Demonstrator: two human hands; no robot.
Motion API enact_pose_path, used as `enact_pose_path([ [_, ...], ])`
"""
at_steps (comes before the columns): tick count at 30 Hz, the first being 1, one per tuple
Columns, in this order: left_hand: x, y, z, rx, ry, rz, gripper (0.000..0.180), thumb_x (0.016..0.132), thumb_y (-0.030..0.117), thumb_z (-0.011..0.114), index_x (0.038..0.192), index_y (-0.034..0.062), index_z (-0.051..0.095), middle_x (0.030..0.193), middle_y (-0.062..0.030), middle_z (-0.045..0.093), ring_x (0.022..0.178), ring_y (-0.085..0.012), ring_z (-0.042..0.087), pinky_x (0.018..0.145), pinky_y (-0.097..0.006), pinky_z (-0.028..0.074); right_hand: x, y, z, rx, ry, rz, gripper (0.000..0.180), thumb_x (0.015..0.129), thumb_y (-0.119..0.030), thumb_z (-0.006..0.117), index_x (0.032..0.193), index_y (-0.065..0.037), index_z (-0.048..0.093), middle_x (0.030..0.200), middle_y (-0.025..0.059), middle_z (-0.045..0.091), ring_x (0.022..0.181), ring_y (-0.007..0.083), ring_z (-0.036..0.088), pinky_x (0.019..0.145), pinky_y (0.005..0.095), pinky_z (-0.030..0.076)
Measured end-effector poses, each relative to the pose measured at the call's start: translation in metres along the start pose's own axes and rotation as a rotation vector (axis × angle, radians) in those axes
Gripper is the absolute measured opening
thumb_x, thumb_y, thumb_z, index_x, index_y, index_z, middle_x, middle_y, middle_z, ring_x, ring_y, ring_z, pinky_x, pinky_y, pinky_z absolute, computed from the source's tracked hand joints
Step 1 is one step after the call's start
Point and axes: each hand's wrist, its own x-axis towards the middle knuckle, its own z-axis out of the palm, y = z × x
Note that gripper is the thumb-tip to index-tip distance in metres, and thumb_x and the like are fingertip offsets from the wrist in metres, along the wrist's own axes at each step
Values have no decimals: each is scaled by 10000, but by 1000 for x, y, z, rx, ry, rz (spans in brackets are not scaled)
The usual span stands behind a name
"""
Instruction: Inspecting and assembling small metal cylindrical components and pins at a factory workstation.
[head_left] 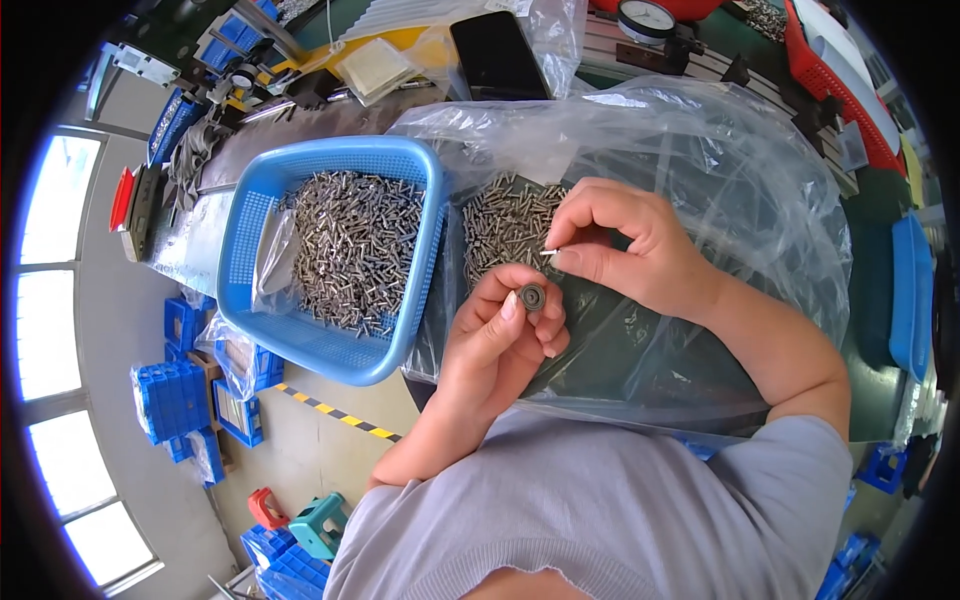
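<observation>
Workshop desk: one round metal part, one pin

Four bright window panes line the wall far to the left of the fingers. Lower on that side, two stools, one red and one teal, stand near one yellow-and-black floor stripe.

The left hand grips the round part between thumb and fingers, its ringed face turned up. Just beyond and to the right, the thumb and fingers of the right hand pinch the single pin; the two pieces are near each other but apart.

Two masses of similar pins lie close by: a loose heap just past the left fingers, and another lot in one blue basket to their left. Both overlap too much to count. One crumpled clear bag covers some of the basket's pins.

The fingertips hide one end of the pin, and the grip conceals the part's underside. Clear plastic sheeting reaches under both hands, its folds blurring the desk. Well beyond the fingers lies one black phone; farther right, one large dial gauge is cut off at the top.
</observation>
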Motion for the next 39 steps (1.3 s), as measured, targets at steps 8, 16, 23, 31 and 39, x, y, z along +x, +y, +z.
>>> enact_pose_path([
  [8, -4, 0, 1, -4, 49, -24, 222, 931, 204, 573, 1089, 64, 503, 878, -40, 533, 733, -111, 467, 617, -259, 385, -7, -7, 7, 185, -169, 44, 104, 780, -36, 706, 826, -37, 612, 813, 21, 576, 747, 114, 545, 642, 238, 433],
  [16, -4, 1, 2, 44, 29, -20, 199, 924, 201, 587, 1048, 63, 515, 836, -35, 523, 685, -101, 431, 564, -238, 350, -6, -10, 6, 92, -201, -10, 117, 772, -47, 717, 816, -46, 608, 817, 11, 563, 726, 103, 539, 627, 235, 430],
  [23, 2, 1, 0, 53, -11, -38, 180, 909, 198, 609, 1013, 71, 536, 826, -21, 518, 626, -91, 386, 537, -237, 320, -1, -14, -1, 263, -309, 160, 126, 761, -12, 709, 818, -61, 607, 871, 1, 525, 756, 90, 526, 656, 229, 427],
  [31, -9, 1, 3, 34, -22, -96, 155, 889, 152, 629, 981, 56, 549, 773, -20, 529, 640, -105, 454, 547, -250, 355, -4, -22, 5, 151, -335, 155, 203, 754, -96, 742, 876, -56, 585, 817, 5, 512, 738, 104, 501, 651, 249, 427],
  [39, -14, -3, -1, -15, 10, -102, 130, 902, 152, 610, 970, 55, 555, 775, -39, 561, 643, -113, 489, 563, -254, 376, -6, -23, 9, 43, -291, -53, 178, 742, -59, 758, 848, -68, 615, 901, 51, 558, 814, 160, 565, 685, 267, 455],
])
